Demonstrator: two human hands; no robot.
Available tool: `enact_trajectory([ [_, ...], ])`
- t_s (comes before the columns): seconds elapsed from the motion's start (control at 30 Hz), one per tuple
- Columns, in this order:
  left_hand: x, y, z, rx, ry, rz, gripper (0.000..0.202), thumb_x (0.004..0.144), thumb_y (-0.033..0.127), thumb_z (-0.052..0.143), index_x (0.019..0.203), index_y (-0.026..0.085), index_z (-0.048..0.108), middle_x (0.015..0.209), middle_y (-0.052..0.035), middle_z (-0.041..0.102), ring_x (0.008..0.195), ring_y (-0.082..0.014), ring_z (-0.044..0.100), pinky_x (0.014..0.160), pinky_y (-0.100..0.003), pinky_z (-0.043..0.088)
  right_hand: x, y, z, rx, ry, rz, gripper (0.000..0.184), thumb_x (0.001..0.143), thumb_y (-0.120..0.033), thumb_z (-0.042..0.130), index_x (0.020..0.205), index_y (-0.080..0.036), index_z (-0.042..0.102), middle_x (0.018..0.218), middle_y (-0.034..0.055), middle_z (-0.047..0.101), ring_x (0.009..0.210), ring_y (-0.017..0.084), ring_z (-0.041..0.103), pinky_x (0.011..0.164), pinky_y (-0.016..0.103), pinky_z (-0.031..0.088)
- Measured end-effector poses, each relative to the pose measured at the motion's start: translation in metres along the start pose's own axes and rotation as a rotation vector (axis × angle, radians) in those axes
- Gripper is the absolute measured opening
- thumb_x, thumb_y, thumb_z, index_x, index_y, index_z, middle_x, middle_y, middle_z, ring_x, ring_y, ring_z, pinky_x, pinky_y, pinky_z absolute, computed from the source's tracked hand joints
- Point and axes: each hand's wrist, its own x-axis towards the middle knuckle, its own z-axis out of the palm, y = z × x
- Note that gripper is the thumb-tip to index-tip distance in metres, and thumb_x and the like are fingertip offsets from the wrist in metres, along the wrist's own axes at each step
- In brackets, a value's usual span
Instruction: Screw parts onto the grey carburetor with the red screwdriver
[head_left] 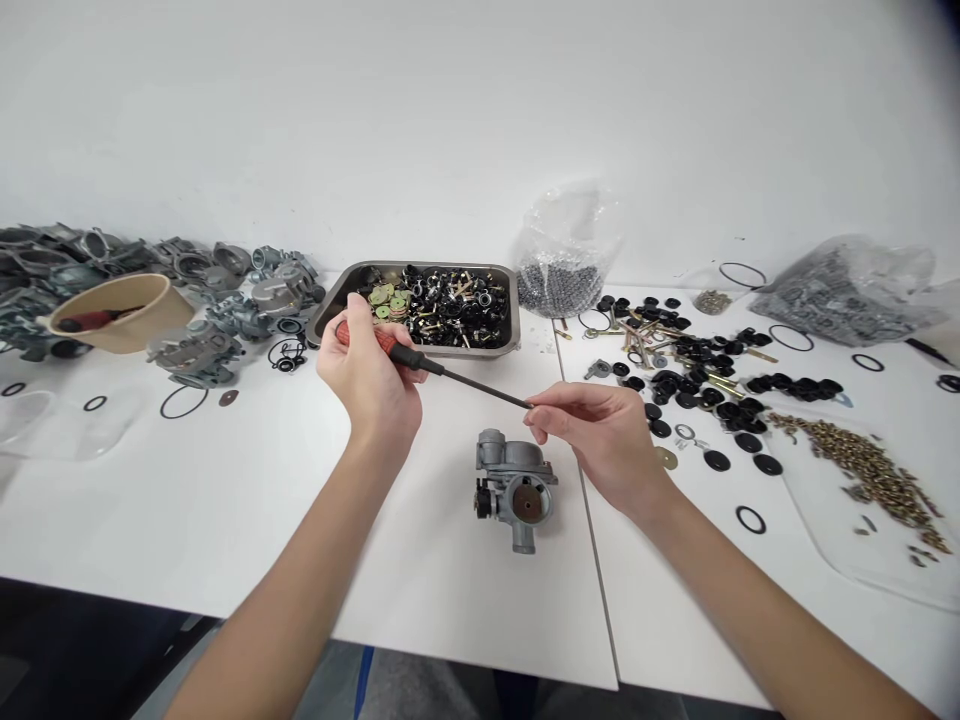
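Left hand (375, 380) wraps the driver (406, 355); right hand (611, 435) pinches at its tip — it slants across the carb's (517, 465) far side, right hand nearer.

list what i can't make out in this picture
In the head view:
Screwdriver tip: lost against the right hand, too small to tell.
Handle: partly covered by the left hand.
Red tool: lower part hidden by the bowl.
Leftmost castings: cut off by the edge.
Brass bits: shapes too small.
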Motion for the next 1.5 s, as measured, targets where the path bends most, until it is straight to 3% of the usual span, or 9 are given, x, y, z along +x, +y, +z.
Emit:
enact_trajectory([
  [0.33, 0.0, 0.002, 0.001, 0.002, 0.034, -0.009, 0.053, 0.076, 0.07, 0.059, 0.083, 0.023, 0.036, 0.052, 0.0085, 0.044, 0.038, -0.0073, 0.042, 0.036, -0.021, 0.026, -0.001, -0.003, 0.002, -0.065, 0.022, -0.023, 0.013, 0.07, -0.032, 0.082, 0.077, -0.022, 0.078, 0.063, 0.0012, 0.067, 0.055, 0.013, 0.06, 0.053, 0.028, 0.053],
  [0.6, -0.008, 0.001, 0.002, 0.047, 0.053, 0.106, 0.047, 0.083, 0.066, 0.051, 0.086, 0.023, 0.034, 0.056, 0.0087, 0.043, 0.038, -0.0067, 0.042, 0.036, -0.02, 0.025, -0.011, -0.003, 0.012, -0.328, 0.222, -0.408, 0.005, 0.077, -0.018, 0.076, 0.079, -0.023, 0.076, 0.074, 0.0029, 0.071, 0.069, 0.018, 0.066, 0.06, 0.034, 0.054],
  [0.73, -0.015, 0.0, 0.004, 0.032, 0.04, 0.164, 0.041, 0.086, 0.059, 0.054, 0.087, 0.024, 0.033, 0.056, 0.0091, 0.044, 0.039, -0.0069, 0.043, 0.036, -0.019, 0.027, -0.01, -0.001, 0.01, -0.297, 0.273, -0.381, 0.006, 0.078, -0.018, 0.075, 0.079, -0.024, 0.076, 0.071, 0.0015, 0.069, 0.066, 0.016, 0.065, 0.057, 0.031, 0.054],
  [0.87, -0.015, -0.001, 0.004, 0.023, 0.044, 0.131, 0.038, 0.086, 0.054, 0.056, 0.088, 0.024, 0.033, 0.056, 0.0095, 0.046, 0.038, -0.0069, 0.043, 0.036, -0.019, 0.027, -0.01, -0.004, 0.01, -0.288, 0.278, -0.325, 0.002, 0.078, -0.021, 0.076, 0.079, -0.023, 0.075, 0.073, 0.0015, 0.07, 0.065, 0.015, 0.065, 0.059, 0.03, 0.057],
  [1.07, -0.01, 0.0, 0.003, 0.018, 0.043, 0.079, 0.04, 0.084, 0.055, 0.058, 0.088, 0.023, 0.035, 0.055, 0.01, 0.046, 0.037, -0.0066, 0.043, 0.036, -0.02, 0.027, -0.005, -0.011, 0.002, -0.327, 0.076, -0.26, 0.028, 0.073, -0.032, 0.081, 0.098, -0.024, 0.075, 0.087, 0.0033, 0.072, 0.075, 0.017, 0.066, 0.072, 0.034, 0.059],
  [1.17, -0.007, 0.0, 0.002, -0.004, 0.052, 0.071, 0.044, 0.082, 0.059, 0.059, 0.087, 0.023, 0.035, 0.054, 0.01, 0.046, 0.036, -0.0065, 0.042, 0.035, -0.02, 0.027, 0.004, -0.019, -0.016, -0.399, -0.124, -0.203, 0.049, 0.071, -0.038, 0.082, 0.117, -0.027, 0.069, 0.105, 0.0049, 0.071, 0.091, 0.02, 0.065, 0.084, 0.038, 0.056],
  [1.33, 0.008, 0.015, -0.001, -0.059, 0.049, 0.095, 0.045, 0.079, 0.061, 0.062, 0.085, 0.025, 0.037, 0.052, 0.0094, 0.044, 0.037, -0.007, 0.04, 0.035, -0.021, 0.024, 0.013, -0.034, -0.041, -0.558, -0.641, -0.041, 0.085, 0.064, -0.046, 0.085, 0.14, -0.035, 0.048, 0.149, 0.0045, 0.041, 0.137, 0.03, 0.039, 0.114, 0.05, 0.033],
  [1.43, 0.017, 0.038, 0.005, -0.074, -0.013, 0.126, 0.036, 0.084, 0.05, 0.065, 0.082, 0.025, 0.039, 0.051, 0.0085, 0.041, 0.04, -0.0073, 0.039, 0.037, -0.023, 0.02, 0.01, -0.033, -0.035, -0.591, -0.806, 0.013, 0.088, 0.063, -0.048, 0.084, 0.141, -0.037, 0.045, 0.159, 0.0009, 0.023, 0.147, 0.031, 0.022, 0.118, 0.049, 0.026],
  [1.5, 0.02, 0.056, 0.014, -0.078, -0.075, 0.159, 0.028, 0.09, 0.04, 0.059, 0.078, 0.024, 0.039, 0.05, 0.0073, 0.04, 0.041, -0.0073, 0.039, 0.04, -0.025, 0.019, 0.006, -0.028, -0.024, -0.585, -0.882, 0.024, 0.085, 0.064, -0.049, 0.083, 0.14, -0.037, 0.047, 0.16, -0.0004, 0.019, 0.148, 0.03, 0.015, 0.118, 0.048, 0.026],
])
